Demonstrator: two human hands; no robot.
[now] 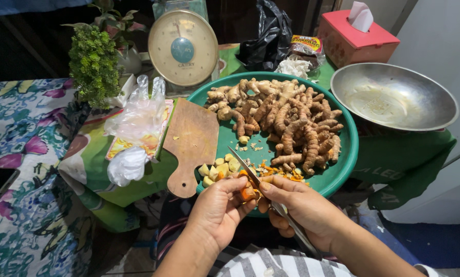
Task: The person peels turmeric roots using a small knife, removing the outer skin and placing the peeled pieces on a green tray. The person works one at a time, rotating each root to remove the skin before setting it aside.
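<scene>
Far left: floral cloth [30, 154], plant [94, 64], clear plastic gloves [135, 128]. Then scale [183, 47] at the back, wooden board [191, 143] leaning onto the green tray [337, 174]. Pale cut chunks [217, 172] sit at the tray's near edge.

Left hand [217, 210] is curled around an orange root piece [248, 193], pinched between thumb and fingers just over the tray's near rim. Right hand [304, 208] is closed on the knife [250, 172] handle, thumb against the root, blade pointing up-left over the piece.

The root looks small, light, firm and knobbly; peeled flesh likely slick and staining. Best held by the unpeeled end, fingertips behind the edge.

Further right: root pile [286, 120], peelings [286, 174], steel bowl [394, 97], red tissue box [355, 38].
</scene>
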